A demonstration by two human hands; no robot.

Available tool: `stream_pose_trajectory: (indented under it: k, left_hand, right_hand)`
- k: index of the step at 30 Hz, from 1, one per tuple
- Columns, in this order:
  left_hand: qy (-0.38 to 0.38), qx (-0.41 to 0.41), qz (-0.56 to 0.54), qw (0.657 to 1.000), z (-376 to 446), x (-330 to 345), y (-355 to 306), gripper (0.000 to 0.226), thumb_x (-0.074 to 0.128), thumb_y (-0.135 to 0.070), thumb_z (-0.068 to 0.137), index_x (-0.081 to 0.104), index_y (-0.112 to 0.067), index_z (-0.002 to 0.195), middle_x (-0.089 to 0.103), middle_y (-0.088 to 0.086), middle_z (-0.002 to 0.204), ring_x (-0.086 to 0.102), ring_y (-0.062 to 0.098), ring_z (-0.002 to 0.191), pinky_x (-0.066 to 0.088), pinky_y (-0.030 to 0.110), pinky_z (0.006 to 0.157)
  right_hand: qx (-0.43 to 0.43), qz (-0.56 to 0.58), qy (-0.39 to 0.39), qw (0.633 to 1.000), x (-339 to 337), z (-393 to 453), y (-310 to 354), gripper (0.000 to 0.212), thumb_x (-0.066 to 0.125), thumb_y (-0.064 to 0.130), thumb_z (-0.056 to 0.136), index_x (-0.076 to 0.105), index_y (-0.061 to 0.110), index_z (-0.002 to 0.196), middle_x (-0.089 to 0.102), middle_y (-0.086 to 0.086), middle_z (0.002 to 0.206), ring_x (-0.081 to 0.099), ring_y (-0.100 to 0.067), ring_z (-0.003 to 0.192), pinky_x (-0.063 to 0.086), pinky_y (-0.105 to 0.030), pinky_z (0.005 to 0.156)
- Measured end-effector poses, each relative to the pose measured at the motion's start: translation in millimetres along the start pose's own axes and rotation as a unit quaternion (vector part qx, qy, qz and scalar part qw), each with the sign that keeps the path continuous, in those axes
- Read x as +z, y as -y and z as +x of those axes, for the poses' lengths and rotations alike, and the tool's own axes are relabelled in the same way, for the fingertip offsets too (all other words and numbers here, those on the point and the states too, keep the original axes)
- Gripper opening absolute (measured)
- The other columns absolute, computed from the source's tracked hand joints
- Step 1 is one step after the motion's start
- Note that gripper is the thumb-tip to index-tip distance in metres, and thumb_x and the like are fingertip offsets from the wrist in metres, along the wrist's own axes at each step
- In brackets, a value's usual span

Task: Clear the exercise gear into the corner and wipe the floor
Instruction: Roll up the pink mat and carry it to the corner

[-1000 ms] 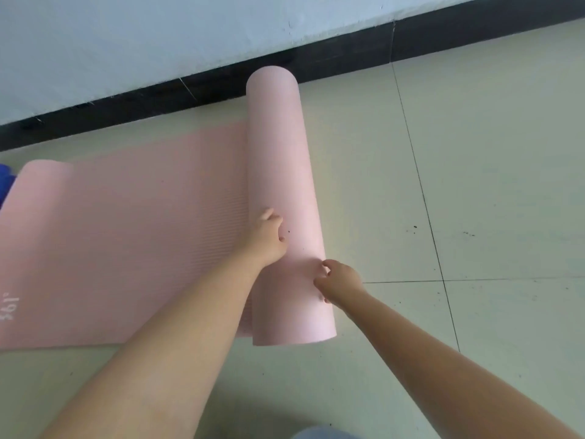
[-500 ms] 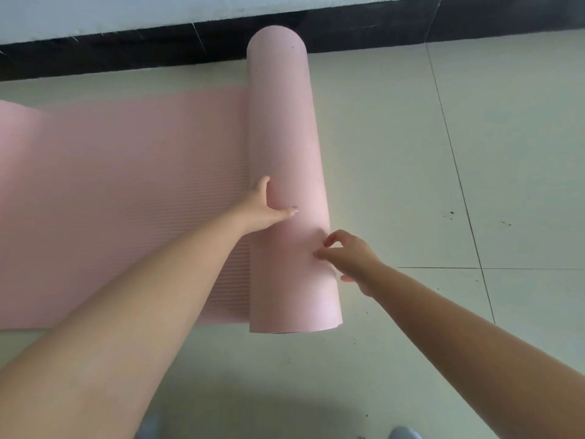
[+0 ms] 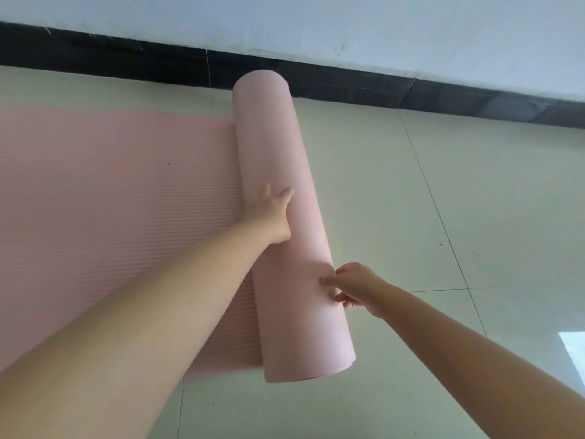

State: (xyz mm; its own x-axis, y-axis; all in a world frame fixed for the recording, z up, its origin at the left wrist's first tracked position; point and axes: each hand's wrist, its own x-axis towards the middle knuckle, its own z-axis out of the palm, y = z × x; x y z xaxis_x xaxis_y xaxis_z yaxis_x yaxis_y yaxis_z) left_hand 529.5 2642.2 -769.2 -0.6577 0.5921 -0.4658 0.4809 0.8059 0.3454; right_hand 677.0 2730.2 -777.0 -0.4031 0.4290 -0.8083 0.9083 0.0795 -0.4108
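A pink exercise mat (image 3: 104,198) lies on the tiled floor, its right part wound into a thick roll (image 3: 285,172) that runs from near the wall toward me. My left hand (image 3: 272,213) presses flat on the roll's left side, fingers spread. My right hand (image 3: 354,286) touches the roll's right edge lower down, fingertips curled against it. The flat ribbed part of the mat stretches off to the left.
A black skirting strip (image 3: 348,80) runs along the foot of the pale wall (image 3: 348,23) just beyond the roll's far end. Cream floor tiles (image 3: 443,217) with dark specks spread to the right. A bright light patch (image 3: 574,350) lies at the right edge.
The left hand has slid up along the roll and flattened out. The right hand stays on the roll's right edge. The view has tilted, so the wall now shows above.
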Motion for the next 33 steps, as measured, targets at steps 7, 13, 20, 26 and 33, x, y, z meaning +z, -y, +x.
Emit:
stream_pose_trajectory:
  k: [7,13,20,26,33]
  left_hand:
    - [0.016,-0.013,0.008,1.0,-14.5,-25.1,81.0,0.051,0.048,-0.038,0.092,0.043,-0.011,0.135,0.041,0.015,0.141,0.042,0.033,0.129,0.039,0.036,0.101]
    - [0.127,-0.066,-0.105,0.984,-27.5,-41.0,111.1,0.081,0.051,-0.06,0.085,0.036,-0.002,0.141,0.036,0.012,0.15,0.037,0.029,0.136,0.035,0.032,0.105]
    - [0.097,-0.159,-0.399,0.898,-45.7,-15.9,153.4,0.069,0.066,-0.043,0.082,0.041,-0.01,0.137,0.047,0.004,0.142,0.045,0.021,0.13,0.035,0.026,0.09]
    - [0.062,-0.228,-0.481,0.844,-52.3,7.2,164.6,0.08,0.062,-0.055,0.08,0.037,-0.005,0.138,0.047,0.009,0.139,0.046,0.027,0.127,0.038,0.034,0.103]
    - [-0.012,-0.239,-0.611,0.755,-51.6,32.9,152.3,0.068,0.073,-0.048,0.073,0.052,-0.01,0.125,0.059,0.002,0.126,0.056,0.023,0.115,0.045,0.032,0.095]
  right_hand:
    - [-0.035,0.02,-0.038,0.998,50.5,-32.5,33.5,0.022,0.057,0.011,0.088,0.064,0.017,0.108,0.051,-0.001,0.103,0.048,-0.014,0.083,0.039,-0.02,0.065]
    - [-0.057,-0.013,-0.061,0.996,103.5,-45.2,59.6,0.031,0.047,0.002,0.087,0.052,0.026,0.067,0.049,-0.005,0.103,0.042,-0.014,0.061,0.034,-0.019,0.054]
    - [-0.015,-0.019,-0.047,0.999,108.7,-30.4,66.9,0.062,0.062,0.018,0.086,0.032,0.008,0.139,0.051,-0.003,0.069,0.056,-0.018,0.06,0.056,-0.03,0.072]
    - [-0.049,-0.129,-0.001,0.99,101.4,-20.4,81.1,0.062,0.063,0.037,0.085,0.038,0.01,0.135,0.051,-0.004,0.097,0.053,-0.018,0.082,0.044,-0.023,0.063]
    - [-0.072,-0.042,-0.013,0.996,115.9,-23.6,52.4,0.059,0.054,0.041,0.089,0.033,0.02,0.14,0.054,-0.01,0.125,0.056,-0.024,0.108,0.047,-0.032,0.09]
